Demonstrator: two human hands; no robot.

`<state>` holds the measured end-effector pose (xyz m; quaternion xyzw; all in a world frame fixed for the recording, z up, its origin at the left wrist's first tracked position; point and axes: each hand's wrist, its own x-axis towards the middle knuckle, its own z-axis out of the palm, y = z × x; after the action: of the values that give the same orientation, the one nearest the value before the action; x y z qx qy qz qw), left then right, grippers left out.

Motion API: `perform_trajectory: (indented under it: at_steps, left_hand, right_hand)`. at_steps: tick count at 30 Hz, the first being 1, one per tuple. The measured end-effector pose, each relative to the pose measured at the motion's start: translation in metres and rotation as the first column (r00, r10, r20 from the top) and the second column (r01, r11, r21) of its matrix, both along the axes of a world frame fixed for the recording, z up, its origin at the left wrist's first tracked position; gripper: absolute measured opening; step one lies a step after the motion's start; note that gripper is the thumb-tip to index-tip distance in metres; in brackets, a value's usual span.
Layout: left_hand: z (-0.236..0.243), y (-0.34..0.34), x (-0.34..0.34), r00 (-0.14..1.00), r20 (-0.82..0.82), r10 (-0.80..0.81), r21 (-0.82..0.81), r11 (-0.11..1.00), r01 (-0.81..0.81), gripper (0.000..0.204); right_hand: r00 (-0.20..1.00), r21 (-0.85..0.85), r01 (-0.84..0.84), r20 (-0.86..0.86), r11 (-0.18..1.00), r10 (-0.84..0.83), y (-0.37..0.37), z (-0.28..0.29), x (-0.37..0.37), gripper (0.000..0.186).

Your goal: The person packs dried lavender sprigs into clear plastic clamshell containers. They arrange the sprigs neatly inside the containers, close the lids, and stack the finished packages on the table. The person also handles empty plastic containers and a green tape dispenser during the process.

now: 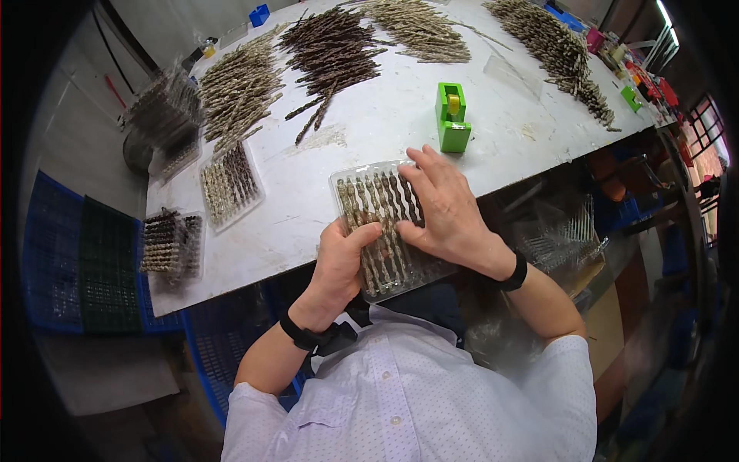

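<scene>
A clear plastic box holds rows of thin, knobbly twisted sticks, pale ones on the left and dark brown ones toward the upper right. It is tilted over the table's front edge. My left hand grips the box's left side, with its thumb over the sticks and its other fingers hidden underneath. My right hand lies over the right side of the box, fingers stretched and apart, thumb near the middle. It covers part of the dark sticks. Just beyond the box stands a green tape dispenser with a yellow core.
Across the white table lie a pale stick pile, a dark brown pile, another pale pile and a brownish pile. Filled boxes stand at left, beside stacked boxes. Blue crates stand beyond the left edge.
</scene>
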<state>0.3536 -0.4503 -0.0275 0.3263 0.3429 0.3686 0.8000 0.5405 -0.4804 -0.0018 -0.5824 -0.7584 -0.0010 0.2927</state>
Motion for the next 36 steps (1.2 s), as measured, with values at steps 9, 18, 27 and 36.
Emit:
perform_trajectory:
  at_steps: [9,18,27,36]
  left_hand:
    - [0.001,0.009,-0.003,0.991,0.038,0.130,-0.051,0.990,-0.128,0.028]
    - [-0.002,0.009,-0.005,0.993,0.097,0.063,-0.014,0.998,-0.062,0.031]
    - [0.000,0.030,-0.013,0.977,0.092,0.192,-0.023,0.981,-0.191,0.025]
    - [0.000,0.040,-0.016,0.956,0.175,0.234,-0.047,0.972,-0.229,0.030]
  right_hand:
    - [0.990,-0.107,-0.124,-0.088,0.986,0.115,-0.032,-0.006,-0.006,0.061]
    - [0.981,-0.007,-0.026,-0.191,1.000,0.025,0.014,-0.006,-0.003,0.054]
    - [0.956,-0.094,-0.116,-0.280,0.989,0.085,-0.017,-0.005,-0.012,0.058]
    - [0.118,-0.362,-0.388,-0.932,0.848,-0.344,-0.016,-0.025,-0.004,0.042]
